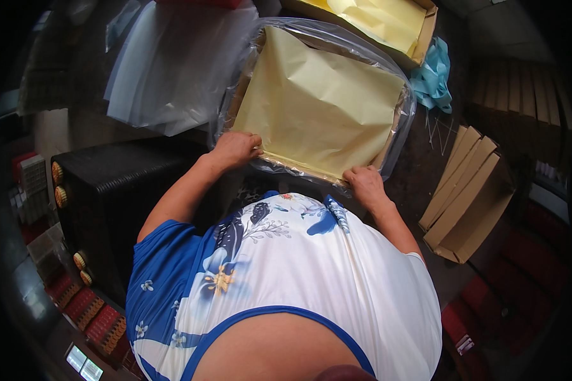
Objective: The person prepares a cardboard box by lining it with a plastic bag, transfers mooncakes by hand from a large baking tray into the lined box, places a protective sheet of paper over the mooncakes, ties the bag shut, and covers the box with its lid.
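Head view: a shallow carton (238,98) stands directly in front of the person, a sheet of yellow paper (324,101) laid across its inside and a clear plastic liner (405,130) projecting around the rim. Left hand (238,149) is at the near left corner, right hand (364,183) at the near right; the fingers of both are curled at the edge. Whether they pinch paper, plastic or both cannot be told. In this inspector's judgement, both corners should be worked together with even, light tension, seating the paper against the near wall before smoothing toward the far side; a one-sided pull would likely skew the sheet or tear it, and the film beneath could bunch. Materials noted: paper matte, thin and creased, with soft ridges across the middle; liner glossy, loose and wrinkled; carton brown board, roughly rectangular. A second carton (429,33), likewise holding yellow paper, lies beyond at upper right, with a crumpled turquoise bundle (433,77) just beside it. To the left, translucent plastic sheets (165,76) hang in limp folds above a black case (133,168) with a dull sheen. Folded cardboard pieces (467,197) with straight, stiff edges lie at right.
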`<move>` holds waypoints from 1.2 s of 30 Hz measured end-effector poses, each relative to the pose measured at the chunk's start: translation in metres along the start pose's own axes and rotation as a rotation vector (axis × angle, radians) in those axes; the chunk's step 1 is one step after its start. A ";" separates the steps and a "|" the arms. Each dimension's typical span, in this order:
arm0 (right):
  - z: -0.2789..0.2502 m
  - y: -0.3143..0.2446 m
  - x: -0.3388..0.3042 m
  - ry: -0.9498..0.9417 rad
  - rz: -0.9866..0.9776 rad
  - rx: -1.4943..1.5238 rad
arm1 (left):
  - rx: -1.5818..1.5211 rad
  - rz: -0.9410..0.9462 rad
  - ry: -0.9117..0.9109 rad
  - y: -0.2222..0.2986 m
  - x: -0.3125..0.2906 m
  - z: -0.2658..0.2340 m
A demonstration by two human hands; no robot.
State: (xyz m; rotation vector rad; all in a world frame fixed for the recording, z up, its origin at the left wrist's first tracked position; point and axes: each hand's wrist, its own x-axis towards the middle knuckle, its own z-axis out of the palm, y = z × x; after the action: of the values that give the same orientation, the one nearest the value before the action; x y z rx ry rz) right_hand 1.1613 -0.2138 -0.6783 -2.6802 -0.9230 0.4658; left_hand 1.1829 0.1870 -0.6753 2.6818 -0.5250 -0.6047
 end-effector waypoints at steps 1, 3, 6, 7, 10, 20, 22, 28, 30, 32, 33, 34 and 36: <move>0.002 0.000 -0.001 0.006 0.001 -0.050 | -0.019 -0.038 -0.008 0.003 -0.002 -0.002; 0.007 0.001 -0.006 0.023 -0.006 -0.118 | 0.060 0.006 0.073 0.006 -0.010 0.001; 0.009 0.000 -0.014 0.004 -0.007 -0.172 | 0.155 -0.024 0.088 0.016 -0.018 -0.001; 0.008 0.000 -0.014 -0.036 0.015 -0.188 | 0.183 -0.050 0.075 0.018 -0.018 -0.003; 0.020 -0.003 -0.017 -0.096 0.060 -0.235 | 0.218 -0.069 0.043 0.019 -0.015 0.002; -0.065 -0.031 0.034 0.160 0.281 0.144 | -0.151 -0.106 0.403 0.046 0.028 -0.048; -0.052 -0.026 0.072 0.440 0.084 0.061 | -0.197 0.014 0.657 0.043 0.065 -0.028; 0.029 0.028 0.097 0.408 0.371 -0.141 | 0.281 -0.238 0.605 -0.002 0.088 0.044; 0.029 0.029 0.094 0.378 0.416 -0.168 | 0.212 -0.242 0.588 0.012 0.085 0.039; 0.021 0.029 0.092 0.329 0.478 -0.190 | 0.118 -0.220 0.614 0.012 0.089 0.037; 0.015 0.027 0.090 0.304 0.506 -0.202 | 0.057 -0.195 0.647 0.006 0.095 0.037; 0.008 0.022 0.088 0.271 0.523 -0.224 | -0.003 -0.170 0.681 0.000 0.100 0.038; -0.006 0.012 0.084 0.128 0.618 -0.271 | 0.148 -0.203 0.615 -0.004 0.105 0.038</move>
State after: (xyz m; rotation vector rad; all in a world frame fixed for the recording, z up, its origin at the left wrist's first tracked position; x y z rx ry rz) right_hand 1.2330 -0.1705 -0.6949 -3.1775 -0.1042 0.2922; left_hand 1.2545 0.1369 -0.7447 2.8745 -0.1302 0.2328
